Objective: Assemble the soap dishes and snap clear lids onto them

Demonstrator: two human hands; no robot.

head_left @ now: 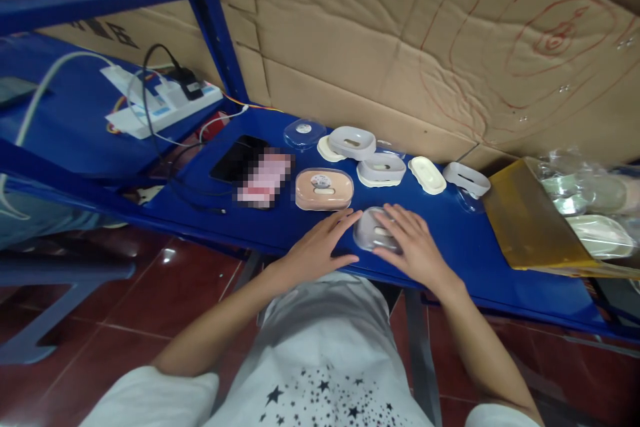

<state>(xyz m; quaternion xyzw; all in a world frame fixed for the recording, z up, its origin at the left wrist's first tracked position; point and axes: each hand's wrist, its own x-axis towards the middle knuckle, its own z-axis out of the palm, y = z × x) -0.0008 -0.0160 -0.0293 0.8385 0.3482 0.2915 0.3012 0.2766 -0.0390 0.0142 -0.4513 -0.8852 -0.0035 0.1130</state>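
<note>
A grey soap box with a clear lid (369, 227) sits near the front edge of the blue table. My right hand (411, 240) is on its right side, the fingers over the lid and the thumb along the near side. To the left of the box is my left hand (320, 245), its fingers stretched out and the thumb apart, holding nothing. Just beyond the left hand stands a pink soap box (325, 190) with a clear lid and a round label.
Behind lie grey soap trays (353, 141), a cream tray (427, 175), a clear lid (304, 133) and another grey tray (467, 179). A yellow-sided box (520, 223) of wrapped pieces stands right. Phones (240, 157) and a power strip (165, 110) with cables are left. Cardboard (350, 67) lines the back.
</note>
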